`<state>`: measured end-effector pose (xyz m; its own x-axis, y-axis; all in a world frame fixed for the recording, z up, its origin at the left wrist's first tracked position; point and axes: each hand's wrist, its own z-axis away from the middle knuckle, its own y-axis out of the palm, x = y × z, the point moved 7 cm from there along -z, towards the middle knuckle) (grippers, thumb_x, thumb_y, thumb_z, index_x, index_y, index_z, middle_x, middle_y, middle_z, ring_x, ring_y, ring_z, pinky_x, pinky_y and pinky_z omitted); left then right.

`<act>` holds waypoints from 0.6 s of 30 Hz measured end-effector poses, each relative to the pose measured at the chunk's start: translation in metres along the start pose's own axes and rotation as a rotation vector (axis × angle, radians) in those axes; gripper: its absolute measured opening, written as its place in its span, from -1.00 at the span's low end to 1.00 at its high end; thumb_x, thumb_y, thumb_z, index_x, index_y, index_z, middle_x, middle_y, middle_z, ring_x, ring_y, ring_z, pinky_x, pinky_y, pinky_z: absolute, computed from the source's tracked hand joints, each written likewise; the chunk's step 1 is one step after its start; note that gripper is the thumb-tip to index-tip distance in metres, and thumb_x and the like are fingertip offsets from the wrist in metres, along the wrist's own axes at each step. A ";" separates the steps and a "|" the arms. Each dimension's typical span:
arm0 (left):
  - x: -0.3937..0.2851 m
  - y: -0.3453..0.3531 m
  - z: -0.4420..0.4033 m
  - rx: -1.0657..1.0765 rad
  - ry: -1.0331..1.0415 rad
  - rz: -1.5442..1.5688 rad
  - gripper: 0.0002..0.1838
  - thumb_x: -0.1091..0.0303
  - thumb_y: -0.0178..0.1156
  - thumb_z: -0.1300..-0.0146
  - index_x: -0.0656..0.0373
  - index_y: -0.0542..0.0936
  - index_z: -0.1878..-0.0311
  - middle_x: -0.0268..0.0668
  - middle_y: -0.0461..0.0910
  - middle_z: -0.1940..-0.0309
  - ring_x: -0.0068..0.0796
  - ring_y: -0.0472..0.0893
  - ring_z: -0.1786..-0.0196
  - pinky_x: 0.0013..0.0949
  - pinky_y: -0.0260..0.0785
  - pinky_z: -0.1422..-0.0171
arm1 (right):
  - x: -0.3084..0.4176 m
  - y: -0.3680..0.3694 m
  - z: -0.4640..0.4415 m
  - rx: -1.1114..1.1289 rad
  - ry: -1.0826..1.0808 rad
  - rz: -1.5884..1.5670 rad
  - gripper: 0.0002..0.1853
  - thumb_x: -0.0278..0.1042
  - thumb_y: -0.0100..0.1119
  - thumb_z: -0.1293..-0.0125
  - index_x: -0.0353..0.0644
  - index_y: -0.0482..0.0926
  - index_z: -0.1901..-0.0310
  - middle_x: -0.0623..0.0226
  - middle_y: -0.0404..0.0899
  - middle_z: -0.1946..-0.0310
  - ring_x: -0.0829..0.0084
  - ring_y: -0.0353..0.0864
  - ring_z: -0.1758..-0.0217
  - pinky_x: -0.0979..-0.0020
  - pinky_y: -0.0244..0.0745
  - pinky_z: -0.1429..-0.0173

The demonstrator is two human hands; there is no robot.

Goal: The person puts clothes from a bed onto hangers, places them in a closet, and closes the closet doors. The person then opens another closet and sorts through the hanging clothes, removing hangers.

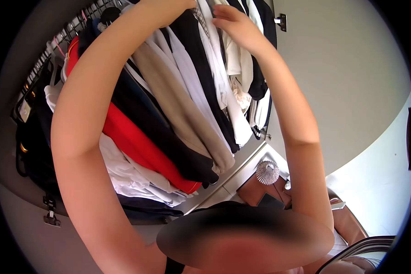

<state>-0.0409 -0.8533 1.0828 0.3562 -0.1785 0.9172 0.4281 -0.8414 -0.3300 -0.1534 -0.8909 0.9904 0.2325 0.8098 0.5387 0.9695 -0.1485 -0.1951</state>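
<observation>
Both my arms reach up to a packed row of hanging clothes. My left hand [180, 6] is at the top edge, largely cut off by the frame; its fingertips are by a checked garment [200, 19], and whether they grip it cannot be made out. My right hand [233, 25] is beside white and cream clothes, its fingers stretched out to the left and slightly apart, nothing visible in them. Between and below the hands hang a black garment [192, 41], a white shirt [235, 121], beige trousers [178, 100] and a red garment [141, 153].
Hangers line the rail [41, 61] at upper left. Dark bags [32, 137] hang at far left. A pale wardrobe door [338, 82] stands at right on a hinge [282, 22]. Below are a ribbed lampshade [267, 172] and a brown surface [246, 192]. A blurred oval covers the bottom centre.
</observation>
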 end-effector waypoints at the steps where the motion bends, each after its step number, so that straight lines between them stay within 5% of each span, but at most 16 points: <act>1: 0.001 -0.002 0.005 -0.011 -0.011 -0.008 -0.74 0.34 0.11 -0.22 -0.09 0.61 0.04 -0.31 0.60 0.09 -0.30 0.69 0.11 -0.20 0.53 0.16 | 0.006 0.003 -0.006 -0.057 -0.044 0.200 -0.46 -0.29 0.05 -0.26 -0.43 0.31 -0.22 -0.14 0.51 -0.07 0.04 0.49 -0.17 0.25 0.34 -0.28; 2: 0.001 -0.003 0.007 0.026 -0.023 -0.009 -0.75 0.34 0.11 -0.21 -0.09 0.61 0.05 -0.31 0.60 0.10 -0.30 0.69 0.12 -0.20 0.53 0.17 | 0.014 0.004 -0.014 -0.113 -0.091 0.400 -0.44 -0.24 0.07 -0.25 -0.43 0.32 -0.21 -0.11 0.53 -0.04 0.12 0.52 -0.15 0.31 0.37 -0.24; 5: 0.001 -0.004 0.009 0.078 -0.058 0.000 -0.78 0.36 0.13 -0.19 -0.06 0.60 0.09 -0.33 0.60 0.11 -0.31 0.69 0.13 -0.19 0.52 0.21 | -0.013 0.013 -0.033 -0.079 0.264 0.182 -0.38 -0.18 0.09 -0.24 -0.41 0.30 -0.25 -0.10 0.54 -0.02 0.16 0.53 -0.13 0.32 0.39 -0.19; 11: -0.003 0.003 0.002 0.030 -0.045 0.022 -0.78 0.35 0.16 -0.14 -0.04 0.61 0.12 -0.36 0.60 0.10 -0.31 0.67 0.13 -0.20 0.49 0.18 | -0.030 0.041 -0.064 -0.125 -0.075 -0.133 -0.38 -0.23 0.02 -0.27 -0.31 0.23 -0.33 -0.13 0.49 -0.09 0.12 0.46 -0.23 0.31 0.31 -0.28; 15: 0.006 0.016 0.005 0.172 -0.053 -0.045 -0.63 0.32 0.23 -0.07 -0.05 0.56 -0.02 -0.41 0.59 0.07 -0.31 0.59 -0.04 -0.15 0.31 -0.15 | -0.022 0.071 -0.066 -0.104 0.043 0.062 -0.47 -0.34 -0.16 -0.36 -0.34 0.12 -0.33 -0.30 0.39 -0.15 -0.10 0.35 -0.32 0.19 0.24 -0.37; 16: 0.007 0.013 0.008 0.072 -0.053 -0.112 -0.53 0.32 0.25 -0.05 -0.03 0.52 -0.10 -0.41 0.58 0.03 -0.29 0.54 -0.11 -0.13 0.27 -0.21 | -0.010 0.077 -0.064 -0.167 -0.162 -0.018 -0.50 -0.33 -0.17 -0.40 -0.37 0.12 -0.30 -0.32 0.39 -0.14 -0.12 0.37 -0.29 0.18 0.23 -0.37; 18: 0.003 0.018 0.004 0.111 -0.051 -0.118 -0.42 0.33 0.26 -0.02 -0.01 0.48 -0.21 -0.35 0.56 -0.11 -0.21 0.47 -0.24 -0.14 0.24 -0.29 | -0.020 0.085 -0.063 -0.131 -0.046 -0.030 -0.49 -0.35 -0.18 -0.41 -0.38 0.09 -0.33 -0.27 0.33 -0.22 -0.01 0.28 -0.39 0.26 0.14 -0.44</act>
<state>-0.0286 -0.8668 1.0791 0.3383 -0.0533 0.9395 0.5576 -0.7929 -0.2458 -0.0713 -0.9557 1.0147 0.2019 0.8397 0.5042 0.9786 -0.1936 -0.0693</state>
